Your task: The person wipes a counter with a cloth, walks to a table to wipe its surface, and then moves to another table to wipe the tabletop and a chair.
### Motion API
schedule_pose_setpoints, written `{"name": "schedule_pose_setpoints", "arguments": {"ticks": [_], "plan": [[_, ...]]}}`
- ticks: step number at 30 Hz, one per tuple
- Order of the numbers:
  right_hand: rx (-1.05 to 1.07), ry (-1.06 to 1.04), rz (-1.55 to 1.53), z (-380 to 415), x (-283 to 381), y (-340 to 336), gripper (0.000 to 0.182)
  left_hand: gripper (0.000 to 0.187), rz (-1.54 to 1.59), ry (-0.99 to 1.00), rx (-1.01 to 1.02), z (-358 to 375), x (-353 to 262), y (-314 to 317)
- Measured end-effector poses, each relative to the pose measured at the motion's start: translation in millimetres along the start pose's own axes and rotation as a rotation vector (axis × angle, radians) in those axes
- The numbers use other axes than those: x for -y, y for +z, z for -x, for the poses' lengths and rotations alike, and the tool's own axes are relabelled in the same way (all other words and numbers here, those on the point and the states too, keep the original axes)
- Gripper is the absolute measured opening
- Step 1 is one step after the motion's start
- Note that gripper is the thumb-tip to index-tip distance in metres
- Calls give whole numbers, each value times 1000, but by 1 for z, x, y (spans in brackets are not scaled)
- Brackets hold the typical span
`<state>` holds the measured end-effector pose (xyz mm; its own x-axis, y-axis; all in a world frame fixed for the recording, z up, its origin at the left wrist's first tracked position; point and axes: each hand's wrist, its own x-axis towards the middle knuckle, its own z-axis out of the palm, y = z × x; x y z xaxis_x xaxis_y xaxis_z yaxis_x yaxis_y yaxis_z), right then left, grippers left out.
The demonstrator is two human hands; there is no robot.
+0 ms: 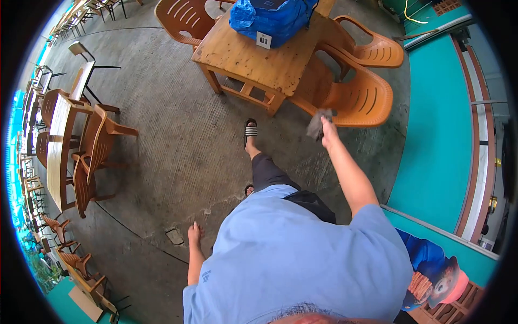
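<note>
My right hand [328, 133] is stretched forward, closed around a crumpled grey rag [316, 127]. It is close to the front edge of an orange plastic chair [364, 97]. Just beyond stands a wooden table [243, 54] with a blue bag [272, 21] on it and a small white card marked 01 [263, 40]. My left hand [195, 233] hangs low at my side over the concrete floor. Its fingers look loosely curled, with nothing visible in them.
More orange chairs [186, 19] surround the table. Another wooden table [59, 151] with brown chairs [97, 135] stands on the left. A teal floor strip [431, 129] runs along the right. Behind me on the right are a pink item [457, 289] and a brown crate [448, 313].
</note>
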<state>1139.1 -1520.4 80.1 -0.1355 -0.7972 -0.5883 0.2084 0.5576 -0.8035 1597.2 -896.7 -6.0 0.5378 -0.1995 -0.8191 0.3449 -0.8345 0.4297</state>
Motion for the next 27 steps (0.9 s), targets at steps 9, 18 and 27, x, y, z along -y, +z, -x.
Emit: {"name": "schedule_pose_setpoints", "arguments": {"ticks": [9,18,27], "plan": [[-128,-875,1083,-295,129,196,56,42,-750,112,86,28,-139,2],[583,-660,1530,-132,-8,209,87,38,29,18,59,-60,-429,54],[-146,-889,1504,-343,101,236,65,40,-438,7,230,-118,-494,58]]}}
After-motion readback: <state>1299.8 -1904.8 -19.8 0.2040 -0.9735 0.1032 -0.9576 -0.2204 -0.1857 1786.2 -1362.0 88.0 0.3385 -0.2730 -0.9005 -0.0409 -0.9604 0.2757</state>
